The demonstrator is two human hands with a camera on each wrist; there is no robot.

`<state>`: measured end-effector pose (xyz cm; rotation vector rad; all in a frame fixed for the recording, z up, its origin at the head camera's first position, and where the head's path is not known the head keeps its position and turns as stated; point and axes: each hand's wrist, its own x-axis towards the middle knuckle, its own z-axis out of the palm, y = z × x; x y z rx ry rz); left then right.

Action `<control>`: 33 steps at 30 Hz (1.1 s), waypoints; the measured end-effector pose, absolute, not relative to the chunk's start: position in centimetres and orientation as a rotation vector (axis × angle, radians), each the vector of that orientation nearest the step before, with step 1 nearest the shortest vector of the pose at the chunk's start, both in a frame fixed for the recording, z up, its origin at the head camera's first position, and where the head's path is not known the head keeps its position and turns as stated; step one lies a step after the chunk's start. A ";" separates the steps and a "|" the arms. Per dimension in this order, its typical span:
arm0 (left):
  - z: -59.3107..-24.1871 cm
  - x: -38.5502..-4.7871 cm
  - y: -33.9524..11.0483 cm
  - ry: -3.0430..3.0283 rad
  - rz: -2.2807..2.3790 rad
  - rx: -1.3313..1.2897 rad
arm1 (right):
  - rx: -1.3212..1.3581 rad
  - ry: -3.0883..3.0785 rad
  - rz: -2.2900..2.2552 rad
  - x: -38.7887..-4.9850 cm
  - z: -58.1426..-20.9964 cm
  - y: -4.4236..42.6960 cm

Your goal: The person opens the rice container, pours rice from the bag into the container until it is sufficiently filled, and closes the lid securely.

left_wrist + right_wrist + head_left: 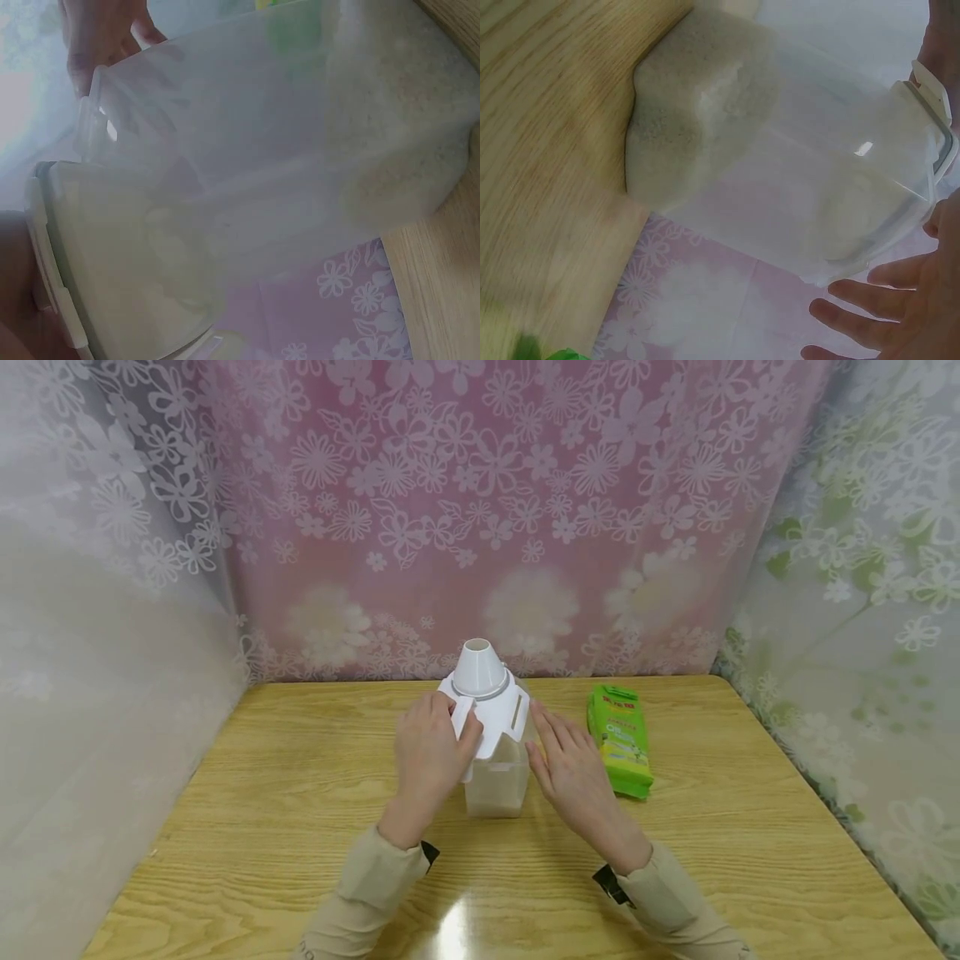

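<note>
A clear plastic storage container (497, 792) stands on the table, with pale rice-like grains (397, 90) in its lower part. On top sits a white lid (489, 739), askew to the rim, carrying a white cone-shaped piece (480, 670). My left hand (431, 747) grips the lid at its left edge, fingers bent over it. To the right of the container is my right hand (572, 768); its fingers are straight and spread, with the tips close to the lid's right side. Whether they touch it I cannot tell.
A green and yellow packet (621, 743) lies on the wooden table (300, 793), right of the right hand. Flowered pink curtain (480, 527) hangs behind the table's back edge, with pale curtains along both sides.
</note>
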<state>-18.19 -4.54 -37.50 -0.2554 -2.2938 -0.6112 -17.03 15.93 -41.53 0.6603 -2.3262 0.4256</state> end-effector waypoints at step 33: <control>-37.3 -17.7 -3.0 -2.341 -0.738 -0.470 | 0.694 -2.323 0.544 -17.4 -40.9 16.8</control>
